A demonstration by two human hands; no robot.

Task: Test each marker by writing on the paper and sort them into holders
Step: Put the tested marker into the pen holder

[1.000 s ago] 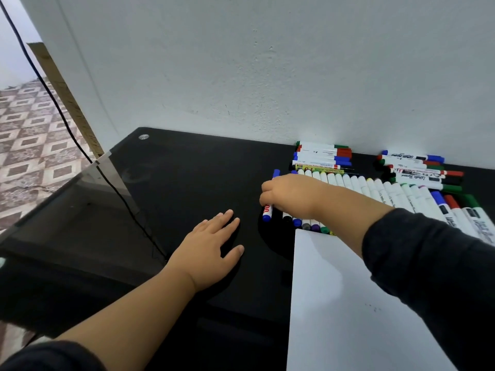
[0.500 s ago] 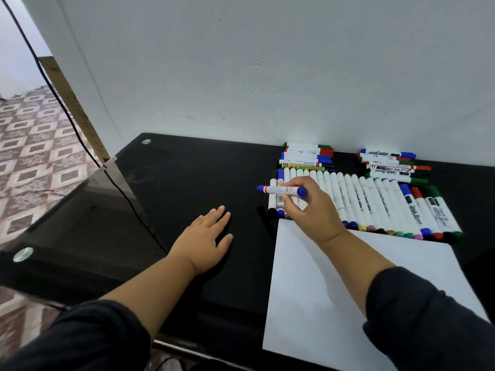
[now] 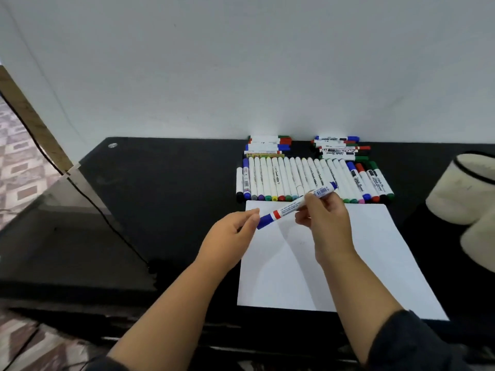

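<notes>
Nearest me, the flat white sheet of paper (image 3: 375, 263) lies on the glossy black bench (image 3: 160, 196), blank as far as I can tell. Above its far left corner, both hands meet on one white-barrelled marker with a blue cap (image 3: 296, 206). The right hand (image 3: 328, 223) grips the barrel near its upper end, fingers curled round it. The left hand (image 3: 230, 236) is at the capped lower end, thumb and forefinger narrowed towards the cap; whether they pinch it yet I cannot tell. The marker's long axis slants from lower left up to upper right, cap end nearer the left hand. Beyond lies the row of white markers with coloured caps (image 3: 308, 178), and at far right two cream cylindrical holders (image 3: 460, 191).
</notes>
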